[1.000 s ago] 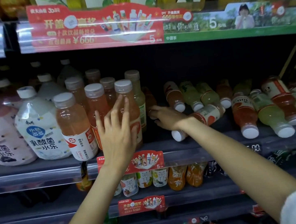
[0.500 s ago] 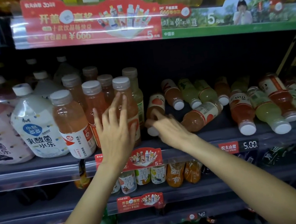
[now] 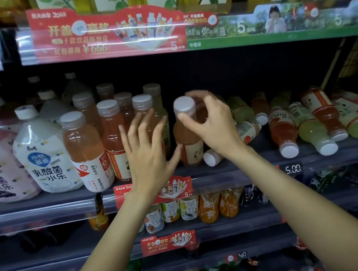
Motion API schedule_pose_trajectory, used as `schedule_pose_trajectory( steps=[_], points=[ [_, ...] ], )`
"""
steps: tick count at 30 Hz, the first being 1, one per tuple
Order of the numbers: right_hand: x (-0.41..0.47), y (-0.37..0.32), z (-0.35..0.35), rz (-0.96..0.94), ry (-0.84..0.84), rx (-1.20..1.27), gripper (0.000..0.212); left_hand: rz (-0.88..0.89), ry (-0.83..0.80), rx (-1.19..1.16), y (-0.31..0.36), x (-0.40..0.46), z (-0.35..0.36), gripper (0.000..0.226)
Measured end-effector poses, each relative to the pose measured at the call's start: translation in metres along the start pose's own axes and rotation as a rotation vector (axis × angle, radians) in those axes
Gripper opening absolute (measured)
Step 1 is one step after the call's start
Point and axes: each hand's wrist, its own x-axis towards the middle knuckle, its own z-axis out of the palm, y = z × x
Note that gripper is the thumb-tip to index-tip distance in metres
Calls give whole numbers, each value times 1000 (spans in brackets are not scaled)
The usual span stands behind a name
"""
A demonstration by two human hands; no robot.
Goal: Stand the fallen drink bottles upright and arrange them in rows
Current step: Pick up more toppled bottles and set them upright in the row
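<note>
My right hand (image 3: 214,128) grips the orange bottle (image 3: 188,134) by its neck, axis near upright, on the shelf (image 3: 257,163). My open left hand (image 3: 148,153) sits at its nine o'clock, thumb touching; right is nearer.

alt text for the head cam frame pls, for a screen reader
A right hand grips an orange drink bottle near its white cap, holding it upright on a shop shelf. The open left hand steadies the standing row beside it; more fallen bottles lie to the right.
</note>
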Motion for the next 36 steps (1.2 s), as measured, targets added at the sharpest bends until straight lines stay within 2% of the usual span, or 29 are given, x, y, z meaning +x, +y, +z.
schedule_pose_trajectory(
  steps=[2,5,9,12,15,21,24,28,32,34,36],
  points=[
    [11,1,3,155,-5,109,38,-3,-18,14,3,6,2,62],
    [15,4,5,317,-101,244,41,25,-49,11,4,7,6,64],
    [-13,10,-1,259,-328,41,76,32,-75,2,5,1,12,59],
    [-30,20,11,257,-320,-42,91,16,-76,-16,0,-8,12,54],
    [-28,26,31,271,-236,-145,85,4,-77,7,-8,-16,11,55],
    [-17,35,60,309,-141,32,76,-6,-86,2,-11,-18,3,61],
    [-14,40,66,319,-192,42,80,-7,-90,-9,-11,-18,2,61],
    [-21,49,52,303,-346,151,89,-6,-93,-34,-11,-19,4,63],
    [-40,60,-9,44,-334,-74,61,8,-15,-120,-3,-24,0,46],
    [-43,79,-41,-13,-383,-293,64,52,-27,-202,9,-27,-1,41],
    [-40,104,-58,-30,-489,-572,74,78,-139,-276,27,-26,2,42]
  ],
)
